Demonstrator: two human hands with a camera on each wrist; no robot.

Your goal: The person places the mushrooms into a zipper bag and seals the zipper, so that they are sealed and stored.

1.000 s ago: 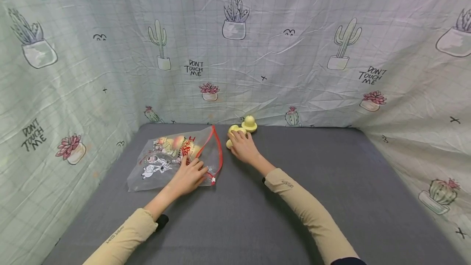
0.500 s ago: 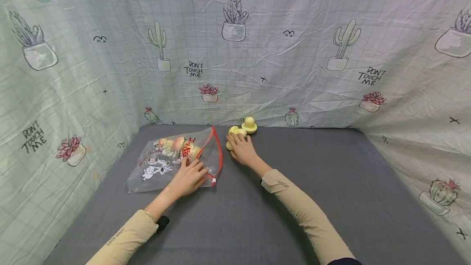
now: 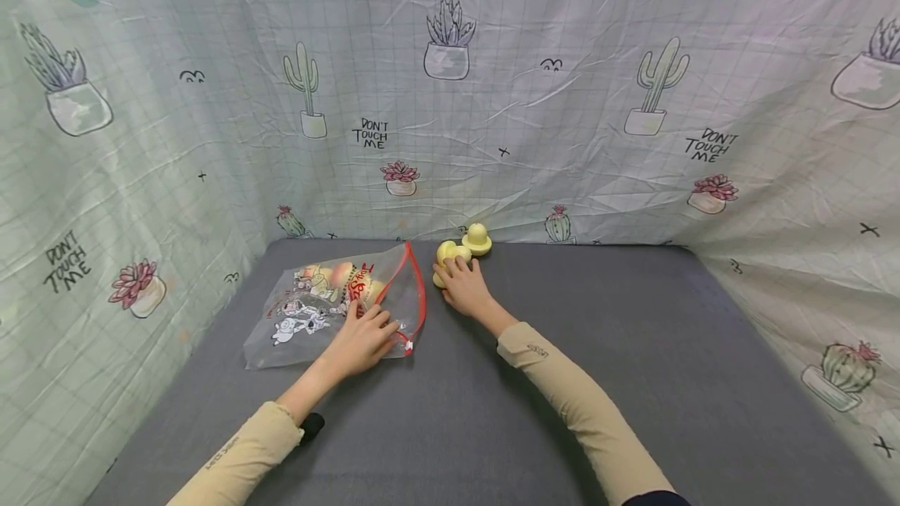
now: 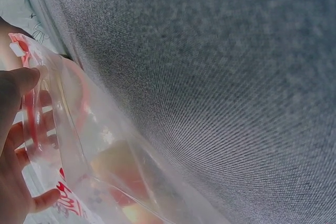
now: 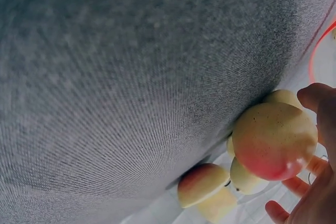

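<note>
My left hand (image 3: 362,340) pinches the mouth of a clear plastic zip bag (image 3: 295,342) with red edging and printed cartoon figures. In the left wrist view, the thumb is on one side of the plastic and fingers (image 4: 46,119) show through it. Several yellow-and-red fruits (image 3: 326,276) lie inside the bag. To the right of its mouth, my right hand (image 3: 466,287) grips a round yellow fruit with a red blush (image 5: 275,140), thumb on one side and fingers on the other. It overlaps other pale yellow fruits (image 5: 247,177) close behind it.
A dome-shaped yellow piece with a wide rim (image 3: 476,239) stands at the back, by the hanging cactus-print cloth (image 3: 562,139). A half-round red-and-yellow piece (image 5: 202,184) sits near the held fruit. Dark grey cloth (image 3: 598,318) covers the table.
My right hand has drawn back slightly toward me, uncovering more of the yellow fruits behind it. The left hand stays at the bag's mouth.
</note>
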